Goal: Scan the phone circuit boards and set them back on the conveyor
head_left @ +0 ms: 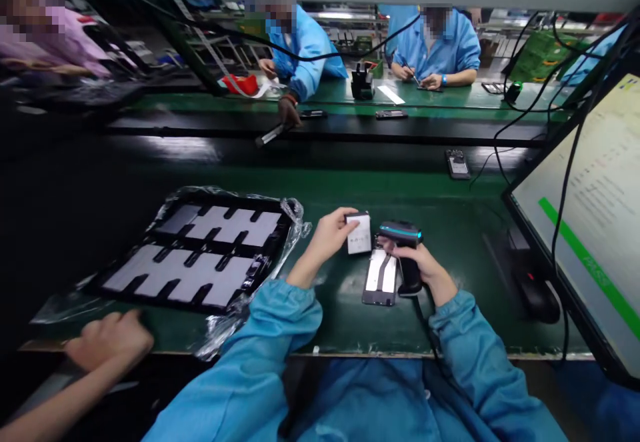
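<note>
Between its thumb and fingers, my left hand (327,235) grips a flat white phone battery (359,234) with dark printing, raised above the bench. My right hand (423,262) is wrapped round the handle of a black barcode scanner (401,234), whose head shows a lit blue strip and points left towards the battery. Partly under the scanner, an opened phone (380,279) lies on the green bench with its pale inside and a dark ribbon strip facing up. The scanner's cable runs down towards the bench's front edge.
A black tray (200,252) of pale flat pieces in clear plastic wrap sits left. Another person's hand (110,341) rests at the front left. On the right are a monitor (590,242) and a black mouse (537,295). One more phone (457,163) lies farther back; co-workers sit opposite.
</note>
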`<move>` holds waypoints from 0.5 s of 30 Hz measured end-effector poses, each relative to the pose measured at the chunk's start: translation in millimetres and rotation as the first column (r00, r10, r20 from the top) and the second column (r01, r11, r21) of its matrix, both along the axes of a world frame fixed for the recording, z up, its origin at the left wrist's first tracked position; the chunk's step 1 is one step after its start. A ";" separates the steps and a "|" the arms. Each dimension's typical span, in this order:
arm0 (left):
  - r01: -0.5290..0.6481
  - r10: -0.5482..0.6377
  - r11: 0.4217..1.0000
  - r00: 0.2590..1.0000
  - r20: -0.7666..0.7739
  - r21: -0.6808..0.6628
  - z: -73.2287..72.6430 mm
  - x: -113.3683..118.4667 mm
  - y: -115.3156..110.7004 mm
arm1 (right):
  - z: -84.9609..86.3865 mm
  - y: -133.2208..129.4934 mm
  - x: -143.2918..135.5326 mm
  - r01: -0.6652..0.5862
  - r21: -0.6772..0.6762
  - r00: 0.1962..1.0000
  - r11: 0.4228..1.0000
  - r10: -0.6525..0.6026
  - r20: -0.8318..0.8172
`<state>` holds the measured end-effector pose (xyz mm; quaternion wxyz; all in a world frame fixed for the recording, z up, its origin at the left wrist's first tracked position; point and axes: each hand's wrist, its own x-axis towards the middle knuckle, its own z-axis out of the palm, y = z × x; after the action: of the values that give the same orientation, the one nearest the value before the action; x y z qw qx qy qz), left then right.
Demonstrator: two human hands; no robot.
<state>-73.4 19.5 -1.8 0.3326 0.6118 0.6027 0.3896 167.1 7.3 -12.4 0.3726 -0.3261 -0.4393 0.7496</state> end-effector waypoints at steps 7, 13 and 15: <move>0.206 -0.207 0.978 0.976 0.062 0.023 -42.7 43.2 -53.6 | -13.5 23.9 3.9 0.018 -0.152 0.999 0.988 -0.024 -0.039; -0.030 0.035 0.999 0.986 -0.163 0.033 -57.1 63.2 -110.6 | 9.1 -19.7 27.9 0.264 -0.085 0.963 0.961 -0.257 0.079; -0.138 0.134 0.989 0.989 -0.064 -0.057 -69.9 73.8 -117.8 | 15.8 -44.2 33.9 0.308 -0.056 0.947 0.950 -0.300 0.112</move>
<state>0.4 -98.4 -71.7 0.3057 0.5701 0.6645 0.3741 201.0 -37.0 3.4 0.4487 -0.4411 -0.3748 0.6809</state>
